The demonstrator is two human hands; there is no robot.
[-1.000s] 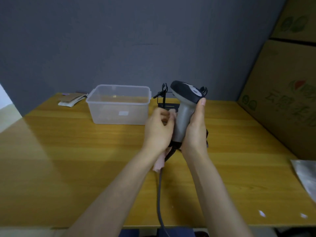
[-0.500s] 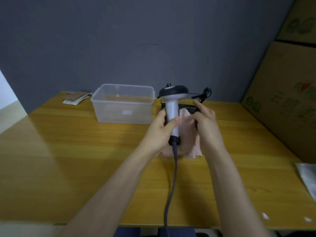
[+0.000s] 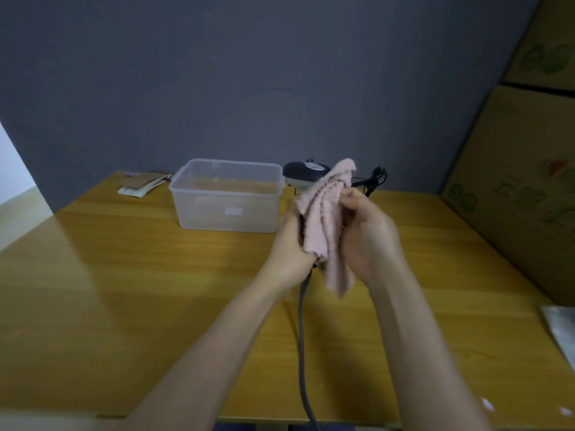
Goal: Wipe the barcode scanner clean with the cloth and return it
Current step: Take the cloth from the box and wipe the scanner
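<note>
My left hand (image 3: 291, 247) grips the handle of the barcode scanner (image 3: 303, 174), held upright above the wooden table (image 3: 124, 275). Only the scanner's dark head with its white underside shows; the handle is hidden by my fingers and the cloth. My right hand (image 3: 368, 231) holds the pink cloth (image 3: 323, 219) pressed against the right side of the scanner, draped from the head down past the handle. The grey cable (image 3: 303, 337) hangs from the scanner's base toward the table's near edge.
A clear plastic tub (image 3: 227, 197) stands just left of the scanner. A black stand with wires (image 3: 375, 178) is behind my right hand. Paper packets (image 3: 141, 186) lie far left. Cardboard boxes (image 3: 522, 181) line the right side; a silver bag (image 3: 560, 331) lies at the right edge.
My right hand has lifted the pink cloth from beside the handle up over the scanner's head and right side. The left hand still holds the handle, slightly raised.
</note>
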